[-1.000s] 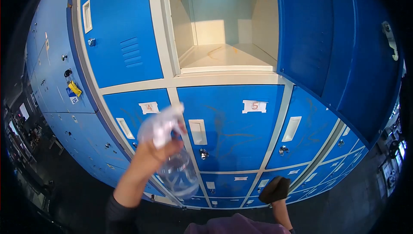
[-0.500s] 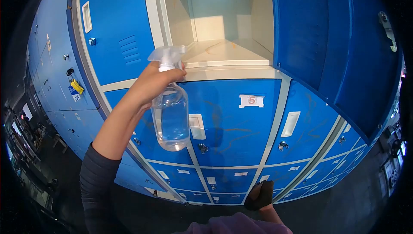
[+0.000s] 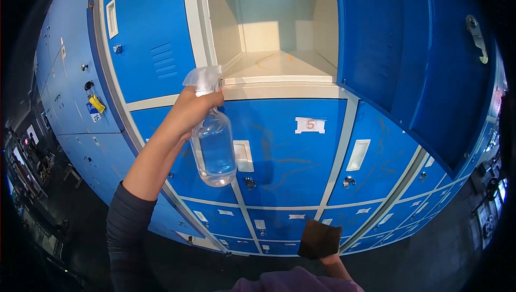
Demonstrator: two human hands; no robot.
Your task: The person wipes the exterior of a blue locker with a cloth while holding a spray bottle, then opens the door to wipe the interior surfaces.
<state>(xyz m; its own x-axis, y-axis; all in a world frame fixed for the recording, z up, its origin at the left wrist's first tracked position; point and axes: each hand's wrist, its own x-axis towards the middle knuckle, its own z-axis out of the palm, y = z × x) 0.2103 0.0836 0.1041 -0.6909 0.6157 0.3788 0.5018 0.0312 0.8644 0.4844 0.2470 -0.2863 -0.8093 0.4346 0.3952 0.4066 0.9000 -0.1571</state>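
Observation:
My left hand (image 3: 198,108) grips a clear spray bottle (image 3: 214,149) round its neck, just under the white trigger head. Clear liquid fills much of the bottle, which hangs slightly tilted before the blue locker door labelled 5 (image 3: 290,152). Above and behind it, an open locker compartment (image 3: 279,66) shows a cream shelf with orange-brown smears. Low in the view, my right hand (image 3: 330,260) holds a dark brown cloth (image 3: 319,239), which covers most of the fingers.
An open blue locker door (image 3: 398,50) juts toward me on the right. Closed lockers line the left and lower rows. Keys with a yellow tag (image 3: 97,104) hang from a lock at the left. Dark floor (image 3: 80,227) lies below.
The spray bottle's head has shifted slightly left and down, still in my left hand. In my right hand the cloth has risen a little and shows a broader, flatter face.

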